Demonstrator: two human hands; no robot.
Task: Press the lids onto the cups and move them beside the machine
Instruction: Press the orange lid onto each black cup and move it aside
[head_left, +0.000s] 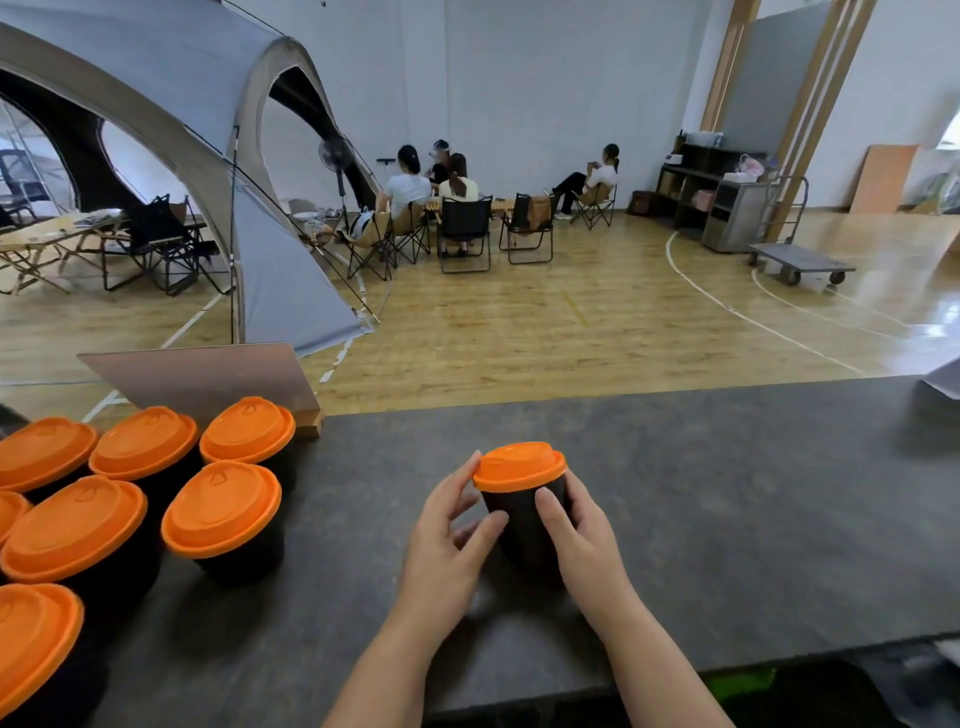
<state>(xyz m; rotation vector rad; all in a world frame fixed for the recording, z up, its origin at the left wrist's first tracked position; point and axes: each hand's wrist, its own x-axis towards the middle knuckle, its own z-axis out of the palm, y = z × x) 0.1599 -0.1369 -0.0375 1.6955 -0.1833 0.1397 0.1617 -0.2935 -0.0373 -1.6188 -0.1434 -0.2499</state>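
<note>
A black cup (522, 525) with an orange lid (519, 466) stands on the dark counter (701, 493) in front of me. My left hand (449, 540) curls round the cup's left side, its fingertips touching the lid's rim. My right hand (576, 525) grips the cup's right side, thumb across the front. Several more black cups with orange lids (221, 512) stand grouped at the left of the counter. No machine is in view.
A slanted metal sign on a wooden base (208, 379) stands behind the grouped cups. A white paper edge (943, 384) lies at the counter's far right. Beyond the counter are a wooden floor, a tent, folding chairs and seated people.
</note>
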